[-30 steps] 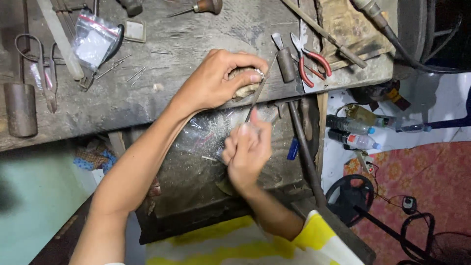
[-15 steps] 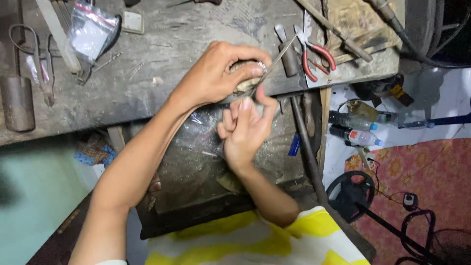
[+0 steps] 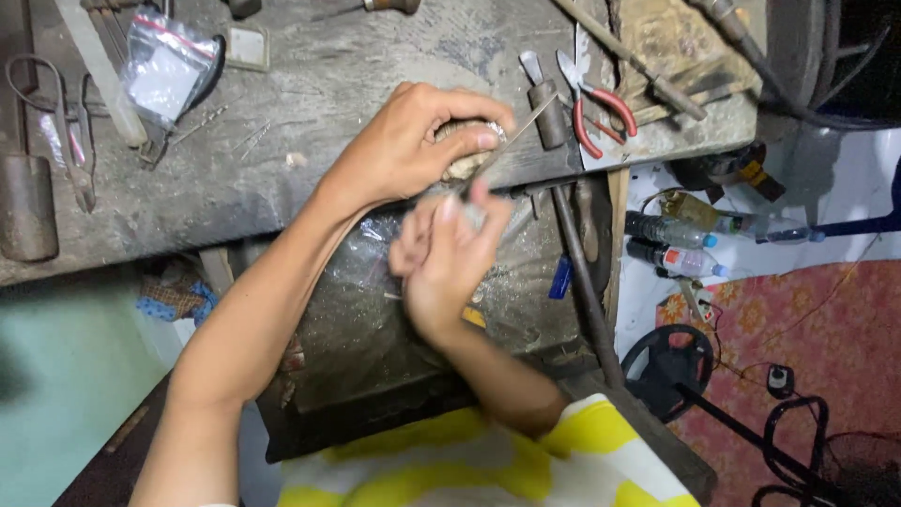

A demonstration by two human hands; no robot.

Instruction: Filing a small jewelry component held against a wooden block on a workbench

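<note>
My left hand (image 3: 413, 141) curls around a small silvery round object (image 3: 466, 141) at the front edge of a worn grey workbench (image 3: 310, 84). Just below it, my right hand (image 3: 446, 258) pinches a thin metal file (image 3: 511, 141) that slants up and to the right across the object. The hand is blurred by motion. Fingers hide most of the object. Under both hands lies a dark tray (image 3: 366, 357) lined with shiny crumpled plastic.
Red-handled pliers (image 3: 601, 108), a hammer-like tool (image 3: 544, 108) and rods lie right of my hands. Scissors (image 3: 70, 141), a clear plastic bag (image 3: 164, 66) and a metal cylinder (image 3: 26, 207) sit at left. Bottles (image 3: 671, 244), cables and a red rug are on the floor at right.
My right hand has moved up toward the bench edge, pushing the file up and right across the object. My left hand has kept its grip in place.
</note>
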